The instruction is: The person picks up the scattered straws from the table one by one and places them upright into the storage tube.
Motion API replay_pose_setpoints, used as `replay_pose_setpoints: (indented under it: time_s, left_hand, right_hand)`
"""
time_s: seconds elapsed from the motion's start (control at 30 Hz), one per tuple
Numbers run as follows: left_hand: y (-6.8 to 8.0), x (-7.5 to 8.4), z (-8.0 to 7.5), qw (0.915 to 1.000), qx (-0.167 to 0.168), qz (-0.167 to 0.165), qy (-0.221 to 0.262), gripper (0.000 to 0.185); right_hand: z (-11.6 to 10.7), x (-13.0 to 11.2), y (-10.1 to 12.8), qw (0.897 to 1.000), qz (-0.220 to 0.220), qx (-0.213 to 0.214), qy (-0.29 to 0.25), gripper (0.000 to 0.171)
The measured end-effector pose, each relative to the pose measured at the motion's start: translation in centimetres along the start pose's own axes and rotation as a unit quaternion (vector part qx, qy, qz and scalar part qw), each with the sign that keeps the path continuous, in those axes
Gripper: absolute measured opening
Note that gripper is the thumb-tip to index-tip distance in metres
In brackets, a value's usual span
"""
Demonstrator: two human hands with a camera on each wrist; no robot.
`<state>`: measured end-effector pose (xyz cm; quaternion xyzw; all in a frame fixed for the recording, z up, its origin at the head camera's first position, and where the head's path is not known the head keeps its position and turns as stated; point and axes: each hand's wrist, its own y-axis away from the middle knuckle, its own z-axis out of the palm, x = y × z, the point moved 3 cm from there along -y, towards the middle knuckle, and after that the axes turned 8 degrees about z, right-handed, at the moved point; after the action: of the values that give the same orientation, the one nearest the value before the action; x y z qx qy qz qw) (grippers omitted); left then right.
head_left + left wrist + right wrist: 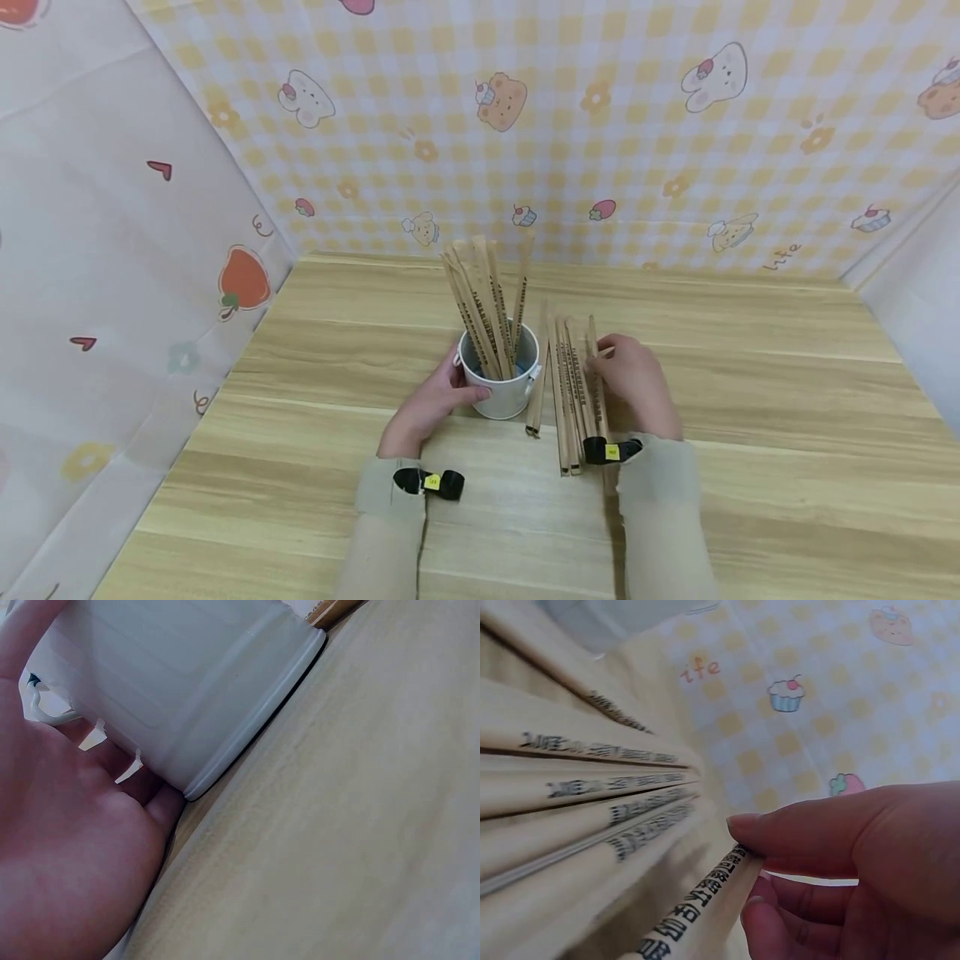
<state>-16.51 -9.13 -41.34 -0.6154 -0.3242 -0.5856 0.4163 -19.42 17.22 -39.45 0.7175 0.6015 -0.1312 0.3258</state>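
The print on the flat wooden sticks (573,392) lying on the pale wood-grain surface (750,433) was too blurred to read. The left hand (423,408) cupped the smooth white metal bucket (504,392) holding upright sticks; the right hand (637,387) pinched one stick (697,907) beside it

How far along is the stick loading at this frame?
Done: several sticks already stand in the white cup, which the left hand steadies. In hand: the right hand pinches one stick at the edge of the row on the table. Left: roughly five or six loose sticks lie beside the cup, so about half looks done.
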Motion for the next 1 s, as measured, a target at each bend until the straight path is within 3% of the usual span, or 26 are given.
replay_pose_setpoints:
  time_s: [0.3, 0.67, 0.8, 1.0]
  left_hand:
    - [-0.1, -0.2, 0.0, 0.9999, 0.003, -0.015, -0.003, 0.094]
    - [-0.2, -2.5, -0.7, 0.9999, 0.011, 0.0, 0.007, 0.093]
    - [-0.4, -2.3, -0.7, 0.9999, 0.007, 0.011, 0.004, 0.092]
    - [-0.2, -0.7, -0.3, 1.0, 0.0, 0.008, 0.001, 0.093]
  right_hand:
    - [-1.6, -0.9, 1.2, 0.999, -0.023, 0.028, -0.015, 0.033]
    - [-4.1, -3.0, 3.7, 0.991, -0.066, 0.112, -0.041, 0.034]
    - [-4.8, -3.9, 4.7, 0.987, -0.073, 0.132, -0.061, 0.037]
    - [-5.3, -4.9, 5.7, 0.978, -0.084, 0.155, -0.109, 0.039]
